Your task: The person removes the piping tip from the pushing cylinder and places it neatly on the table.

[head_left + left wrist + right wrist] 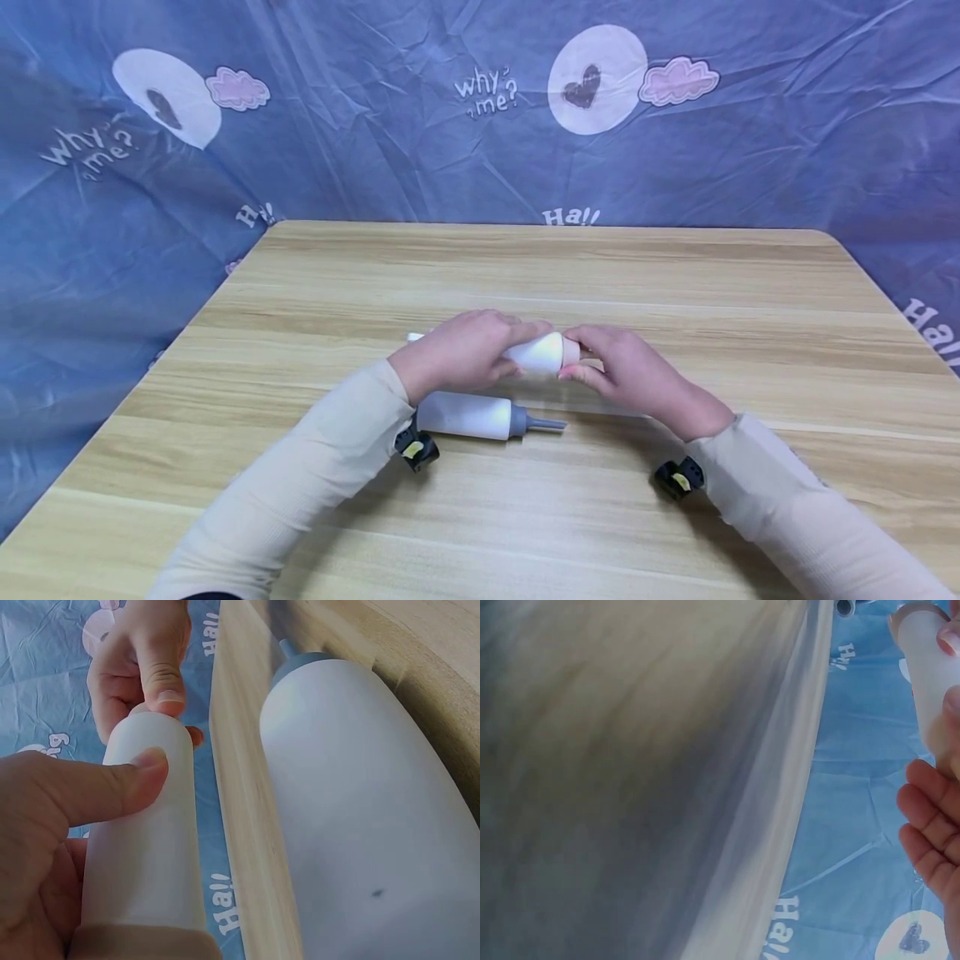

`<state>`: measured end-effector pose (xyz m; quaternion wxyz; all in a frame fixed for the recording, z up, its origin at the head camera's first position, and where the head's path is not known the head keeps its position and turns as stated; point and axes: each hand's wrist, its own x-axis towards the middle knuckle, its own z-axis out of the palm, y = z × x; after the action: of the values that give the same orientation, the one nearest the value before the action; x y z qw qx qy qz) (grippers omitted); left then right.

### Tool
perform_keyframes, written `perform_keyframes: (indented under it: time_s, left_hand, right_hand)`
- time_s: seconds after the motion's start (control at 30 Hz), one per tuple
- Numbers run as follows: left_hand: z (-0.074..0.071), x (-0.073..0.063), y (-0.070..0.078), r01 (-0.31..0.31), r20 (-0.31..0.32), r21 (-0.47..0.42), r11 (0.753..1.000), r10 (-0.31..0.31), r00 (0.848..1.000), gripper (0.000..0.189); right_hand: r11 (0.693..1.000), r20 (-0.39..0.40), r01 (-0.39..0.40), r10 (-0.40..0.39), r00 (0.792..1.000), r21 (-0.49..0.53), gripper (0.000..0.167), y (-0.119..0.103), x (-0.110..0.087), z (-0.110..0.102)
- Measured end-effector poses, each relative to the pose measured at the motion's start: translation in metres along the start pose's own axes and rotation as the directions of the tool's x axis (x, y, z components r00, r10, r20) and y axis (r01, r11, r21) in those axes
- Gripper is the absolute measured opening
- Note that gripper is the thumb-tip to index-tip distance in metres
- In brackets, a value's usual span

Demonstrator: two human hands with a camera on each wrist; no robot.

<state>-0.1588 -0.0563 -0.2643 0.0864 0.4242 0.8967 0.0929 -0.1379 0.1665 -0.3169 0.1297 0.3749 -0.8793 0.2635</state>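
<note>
A white bottle (537, 355) is held sideways over the table between both hands. My left hand (467, 348) grips its body, with the thumb laid along the side in the left wrist view. At the bottle's right end, thumb and fingers of my right hand (628, 368) pinch a pale pinkish end piece (571, 351). A beige band (146, 943) rings the opposite end in the left wrist view. On the table, just nearer than the left hand, lies a second white bottle (467, 415) with a grey cap (517, 422) and a thin nozzle (547, 425) pointing right.
The wood-grain table (525, 533) spreads under both arms. Behind it hangs a blue printed cloth (375, 125), which also drops along the left and right sides. Small black cameras (417, 448) are strapped at the wrists, the left one close beside the lying bottle.
</note>
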Motion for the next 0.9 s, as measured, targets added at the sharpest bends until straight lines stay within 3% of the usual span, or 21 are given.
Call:
perform_keyframes:
  time_s: [0.33,0.53,0.73,0.9]
  left_hand:
    - [-0.0001,-0.0002,-0.0014,0.000,0.017,-0.093,0.996,0.002,1.000,0.062]
    - [-0.0037,-0.0001,0.0000,-0.020,0.015,-0.090,0.996,0.021,1.000,0.062]
    - [-0.0081,0.0002,0.0007,-0.032,0.013,-0.086,0.996,0.033,0.999,0.060]
    - [-0.0093,-0.0005,0.0005,-0.035,-0.005,-0.076,0.997,0.035,0.999,0.060]
  right_hand:
    - [0.990,-0.122,0.120,-0.129,0.984,-0.078,0.041,0.0034,-0.0022,0.0012]
    - [0.977,-0.198,0.185,-0.203,0.959,-0.107,0.038,0.0046,-0.0038,0.0017]
    - [0.961,-0.248,0.226,-0.260,0.933,-0.157,0.049,0.0049,-0.0035,0.0014]
    - [0.976,-0.218,0.176,-0.200,0.955,-0.127,0.041,0.0039,-0.0028,-0.0006]
